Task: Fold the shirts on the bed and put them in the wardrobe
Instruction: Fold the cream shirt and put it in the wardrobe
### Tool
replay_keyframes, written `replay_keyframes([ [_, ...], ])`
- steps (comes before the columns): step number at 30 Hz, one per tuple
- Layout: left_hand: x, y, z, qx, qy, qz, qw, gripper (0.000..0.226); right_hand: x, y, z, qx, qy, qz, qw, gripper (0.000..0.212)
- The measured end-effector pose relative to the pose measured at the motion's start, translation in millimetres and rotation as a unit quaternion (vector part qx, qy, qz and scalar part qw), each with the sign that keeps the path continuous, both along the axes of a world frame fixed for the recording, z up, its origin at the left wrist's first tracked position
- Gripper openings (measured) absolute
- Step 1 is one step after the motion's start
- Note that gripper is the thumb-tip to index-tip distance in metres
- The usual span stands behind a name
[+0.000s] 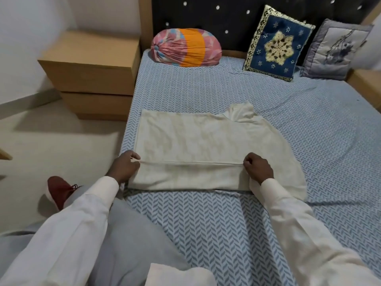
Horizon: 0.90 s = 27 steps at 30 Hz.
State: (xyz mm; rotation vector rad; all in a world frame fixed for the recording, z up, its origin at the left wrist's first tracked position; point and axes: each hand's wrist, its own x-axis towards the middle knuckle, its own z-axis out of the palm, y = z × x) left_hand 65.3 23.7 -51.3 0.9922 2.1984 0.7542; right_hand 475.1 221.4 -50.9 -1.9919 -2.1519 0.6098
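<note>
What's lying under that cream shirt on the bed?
The cream shirt lies on the blue patterned bedsheet, which shows around it. Whether anything else sits beneath is hidden by the cloth.

Indoor light, moderately bright, even, slightly warm. Source off frame toward 3 o'clock: boxes and shoe throw soft shadows leftward onto floor at 9. Faint shadow under fold of shirt at centre. Studs glint on headboard at 12. Wall at 10–11 smeared, blurred. Wide-angle bend stretches sleeves at 5 and 7. Fine detail soft throughout.
</note>
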Motion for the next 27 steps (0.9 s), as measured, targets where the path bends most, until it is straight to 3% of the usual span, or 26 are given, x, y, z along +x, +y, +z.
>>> replay_keyframes([
  [5,-6,26,-9,0.054,0.014,0.058,0.997,0.017,-25,37,-3,-0.032,-0.021,-0.03,0.999,0.007],
  [12,-20,41,-22,0.012,0.048,0.071,0.996,0.023,-38,59,-13,-0.041,-0.068,0.006,0.997,0.011],
  [16,-21,40,-26,0.023,0.049,0.09,0.994,0.026,-40,58,-17,-0.029,-0.049,0.013,0.998,0.012],
  [19,-14,42,-23,0.009,0.129,0.095,0.987,0.024,-34,56,-19,-0.017,0.0,0.045,0.999,0.014],
  [22,8,47,-21,0.037,0.273,0.033,0.961,0.035,-22,44,-7,0.007,0.039,0.054,0.998,0.025],
  [24,39,54,-19,0.065,0.25,-0.047,0.965,0.038,-6,28,3,-0.002,-0.019,0.056,0.998,0.037],
  [27,93,67,-21,0.035,0.164,-0.223,0.96,0.046,18,0,1,-0.104,-0.182,0.111,0.971,0.058],
])
